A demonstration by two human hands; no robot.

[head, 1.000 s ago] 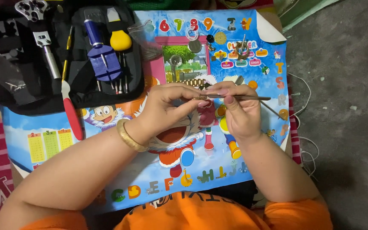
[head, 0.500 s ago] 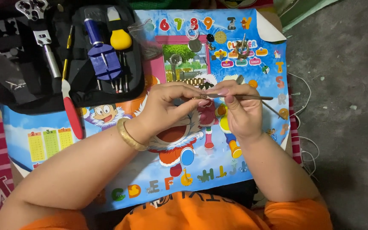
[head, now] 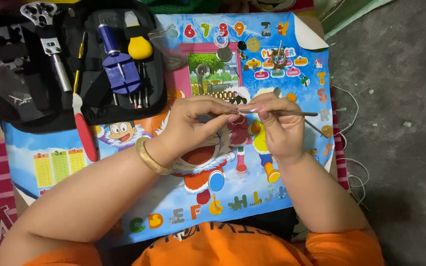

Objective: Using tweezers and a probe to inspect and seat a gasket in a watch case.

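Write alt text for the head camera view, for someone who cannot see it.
Two bare hands meet over a colourful cartoon poster mat: the left hand pinches a tiny metal part, while the right hand holds a thin metal tool with its tip at that part. An open black tool case lies at upper left, small round parts near the top.

Tool case [head: 75,64] blocks left; mat's [head: 139,162] front open
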